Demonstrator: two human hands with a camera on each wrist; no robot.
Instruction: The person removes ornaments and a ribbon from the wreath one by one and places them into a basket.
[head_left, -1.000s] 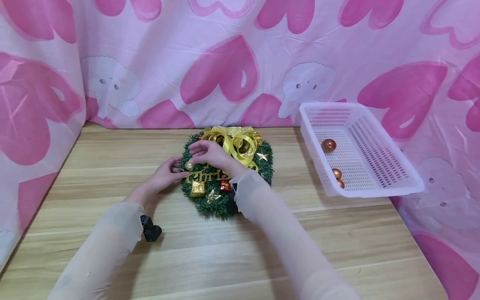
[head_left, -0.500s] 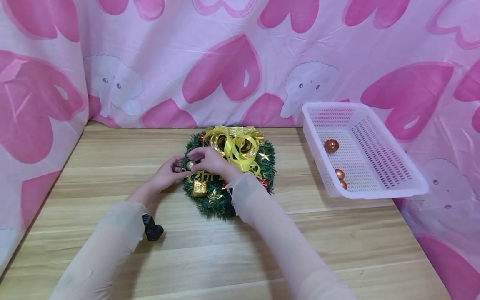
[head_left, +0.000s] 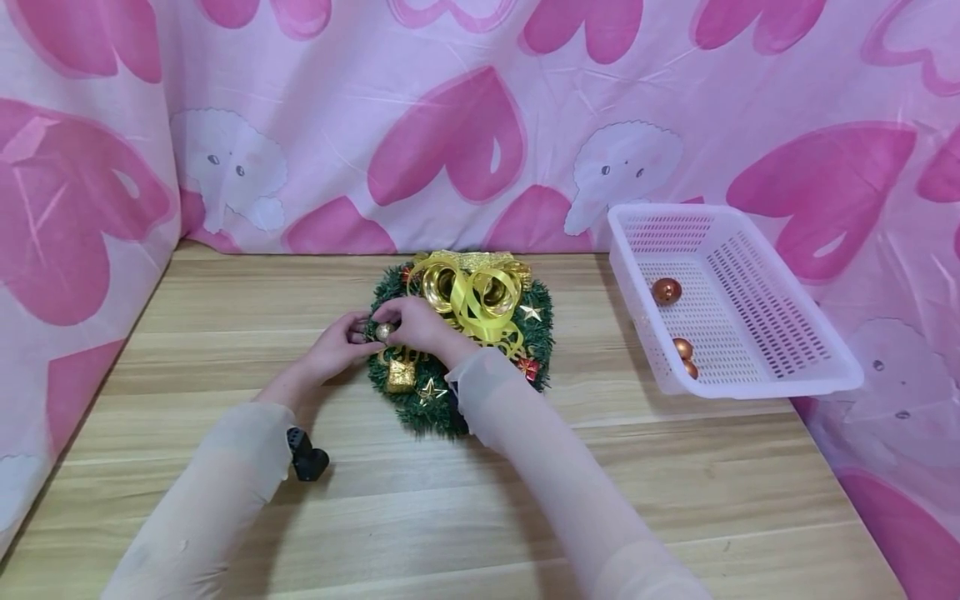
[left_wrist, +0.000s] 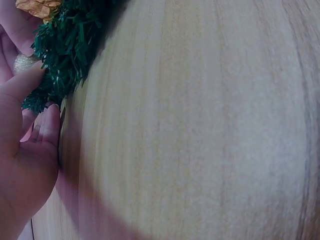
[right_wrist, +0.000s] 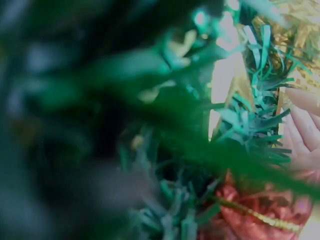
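A green tinsel Christmas wreath (head_left: 420, 419) lies flat on the table, with gold bells, yellow ribbon, stars and small gift boxes on it. At its left edge my left hand (head_left: 327, 350) grips the tinsel, thumb above and fingers beneath, as the left wrist view shows on the tinsel (left_wrist: 70, 47). My right hand (head_left: 424, 327) reaches over the wreath and pinches a small glittery gold ball (head_left: 383, 332) at that same edge. Part of the wreath's gold lettering is covered by the right hand and sleeve. The right wrist view is mostly blurred tinsel, with a red gift box (right_wrist: 265, 205) low down.
A white plastic basket (head_left: 780, 388) stands to the right, holding a larger copper ball (head_left: 667, 291) and two smaller ones (head_left: 683, 348). Pink heart-print cloth (head_left: 450, 133) hangs behind the wooden table (head_left: 375, 533) and at both sides.
My right hand has come slightly lower and its fingers have closed in on the gold ball. The left hand stays at the wreath's edge. The whole view has shifted a little.
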